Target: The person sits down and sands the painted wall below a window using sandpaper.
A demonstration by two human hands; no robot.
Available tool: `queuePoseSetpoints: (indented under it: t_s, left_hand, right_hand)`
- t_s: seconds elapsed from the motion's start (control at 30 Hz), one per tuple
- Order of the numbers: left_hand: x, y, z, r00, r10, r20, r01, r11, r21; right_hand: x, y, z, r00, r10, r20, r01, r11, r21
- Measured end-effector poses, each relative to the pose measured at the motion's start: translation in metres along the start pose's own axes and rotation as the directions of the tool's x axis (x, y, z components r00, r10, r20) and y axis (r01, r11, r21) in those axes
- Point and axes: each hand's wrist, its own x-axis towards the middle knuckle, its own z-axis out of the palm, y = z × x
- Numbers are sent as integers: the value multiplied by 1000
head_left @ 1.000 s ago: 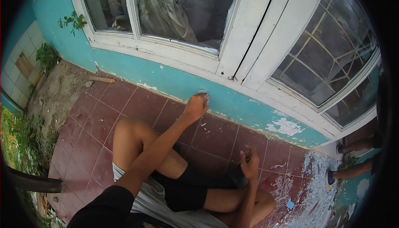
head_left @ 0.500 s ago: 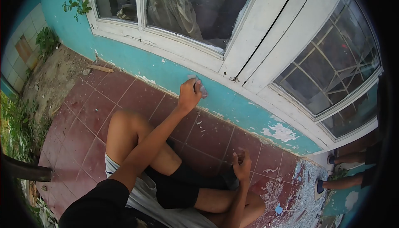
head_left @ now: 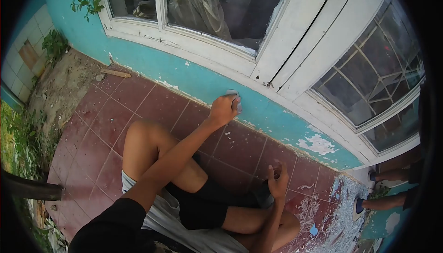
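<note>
Your left hand (head_left: 224, 109) clamps its fingers on a thin grey piece (head_left: 232, 92) near the lower edge of the turquoise painted wall (head_left: 203, 84); your right hand (head_left: 278, 183) curls, fingers apart.

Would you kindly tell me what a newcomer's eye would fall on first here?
Probably the bare left hand, near the centre, gripping a small greyish object at the turquoise painted wall. Next would come the pale bluish-white flaky debris strewn over the dark red floor tiles at lower right, then the large white window frame across the top.
</note>
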Motion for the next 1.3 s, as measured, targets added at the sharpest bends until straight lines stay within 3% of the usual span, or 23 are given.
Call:
queuePoseSetpoints:
  t_s: [0.07,0.1,0.17,0.3,0.37,0.4,0.47,0.5,0.57,0.6,0.67,0.7,0.77,0.9,0.97,1.07,1.1,1.2,1.23,1.3]
  left_hand:
    - [-6,-1,4,985,155,81,-167,969,182]
    - [-4,3,-6,989,133,68,-144,973,180]
    - [14,3,-20,991,-116,-70,116,993,-6]
    - [6,2,-5,990,-101,-95,97,994,-45]
    - [-9,10,3,986,150,76,-157,983,100]
    - [-7,10,-1,987,143,68,-150,984,101]
    - [3,11,-9,990,-36,134,29,998,56]
    - [7,12,-14,991,-48,125,43,998,46]
    - [18,7,-24,966,-258,-9,258,966,26]
    - [17,5,-20,968,-249,9,249,968,37]
    - [7,1,-8,999,-44,-29,46,995,86]
    - [2,1,-4,999,-41,-25,43,994,98]
    - [-9,7,-1,985,101,137,-122,979,161]
    - [17,9,-22,999,-12,-30,16,994,112]
    - [27,5,-32,977,-192,-88,200,975,94]
    - [3,1,-8,999,-32,-14,33,994,106]
    - [-7,5,-2,996,10,90,-27,981,192]
    - [-5,5,-2,977,4,212,-44,982,182]
    - [-2,6,-4,981,-7,195,-27,984,176]
    - [14,13,-19,998,-57,-2,56,987,148]
  right_hand:
    - [4,1,3,1000,14,20,-15,999,51]
    - [2,8,6,1000,-23,18,23,1000,9]
    - [1,16,-2,998,-63,11,64,997,-49]
    - [-6,9,-7,1000,-24,0,24,999,-40]
    - [-1,-3,-6,1000,-3,-11,3,1000,16]
    - [0,-1,-3,1000,-8,-4,8,1000,10]
    - [3,9,1,1000,-24,2,24,999,-32]
    - [1,10,-4,1000,-27,9,27,998,-49]
    - [-5,11,-4,996,-89,6,89,988,-126]
    - [-7,10,-3,997,-75,-4,74,991,-111]
    - [-5,2,-8,1000,-2,-16,2,1000,24]
    - [-3,-7,-7,999,-10,-40,11,1000,21]
    - [1,1,1,999,-14,-34,14,1000,-1]
    - [1,22,0,1000,-30,9,30,994,-105]
    - [-3,15,-7,1000,2,1,-2,998,-69]
    - [-1,-6,-7,1000,6,-13,-7,1000,-13]
    - [0,-10,-4,999,-32,-26,31,999,-20]
    - [6,2,5,999,-46,19,47,997,-64]
    - [5,12,7,998,-57,36,60,995,-78]
    - [2,8,-1,999,-24,44,28,995,-91]
